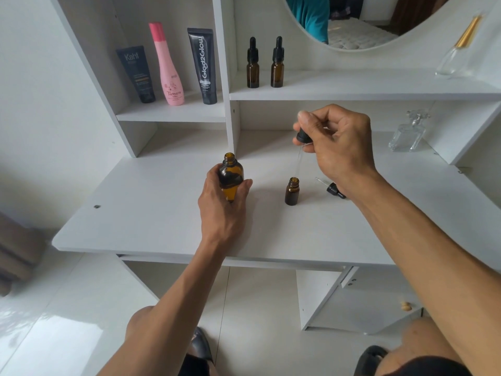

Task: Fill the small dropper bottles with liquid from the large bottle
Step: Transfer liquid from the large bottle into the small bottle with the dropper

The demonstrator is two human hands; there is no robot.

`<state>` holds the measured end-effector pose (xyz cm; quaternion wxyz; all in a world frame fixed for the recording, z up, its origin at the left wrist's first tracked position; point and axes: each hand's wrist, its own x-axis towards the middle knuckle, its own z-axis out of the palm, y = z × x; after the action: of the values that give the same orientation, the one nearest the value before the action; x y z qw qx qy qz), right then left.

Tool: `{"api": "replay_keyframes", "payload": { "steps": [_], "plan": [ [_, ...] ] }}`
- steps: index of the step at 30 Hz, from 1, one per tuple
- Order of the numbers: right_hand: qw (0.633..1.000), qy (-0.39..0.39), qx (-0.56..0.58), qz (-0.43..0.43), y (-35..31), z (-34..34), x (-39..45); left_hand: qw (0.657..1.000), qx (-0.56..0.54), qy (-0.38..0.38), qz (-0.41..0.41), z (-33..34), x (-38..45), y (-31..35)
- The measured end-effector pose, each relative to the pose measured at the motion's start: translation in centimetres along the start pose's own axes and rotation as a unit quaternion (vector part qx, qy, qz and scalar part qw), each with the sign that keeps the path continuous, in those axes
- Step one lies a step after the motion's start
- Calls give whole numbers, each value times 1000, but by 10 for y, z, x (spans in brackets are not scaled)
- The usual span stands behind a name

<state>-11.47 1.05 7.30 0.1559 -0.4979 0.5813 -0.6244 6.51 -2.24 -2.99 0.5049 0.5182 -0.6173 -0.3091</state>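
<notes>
My left hand [222, 210] grips the large amber bottle [230, 176], uncapped and upright on the white desk [151, 213]. My right hand [334, 147] pinches a black-capped dropper [301, 139]; its glass tube points down to the mouth of a small open amber bottle [292, 191] standing on the desk. A second dropper cap [331, 188] lies on the desk just right of that bottle, partly under my wrist. Two capped small dropper bottles [253, 65] [277, 63] stand on the shelf above.
On the left shelf stand a dark tube [137, 74], a pink bottle [168, 66] and a black tube [203, 66]. A clear glass perfume bottle [406, 134] sits at the desk's back right, another [458, 47] on the upper shelf. A round mirror [352, 23] hangs above.
</notes>
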Motion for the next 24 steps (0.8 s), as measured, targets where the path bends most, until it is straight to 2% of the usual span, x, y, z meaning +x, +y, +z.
{"api": "replay_keyframes", "payload": {
  "steps": [11,19,24],
  "plan": [
    [998,6,52,-38,-21,3,2,1000,3,-3,-7,0,1,1],
    [986,-27,160,-42,-54,41,6,1000,-3,-4,-5,0,1,-1],
    [979,-55,188,-54,-66,63,9,1000,-7,-5,-4,0,1,-1]
  ]
}}
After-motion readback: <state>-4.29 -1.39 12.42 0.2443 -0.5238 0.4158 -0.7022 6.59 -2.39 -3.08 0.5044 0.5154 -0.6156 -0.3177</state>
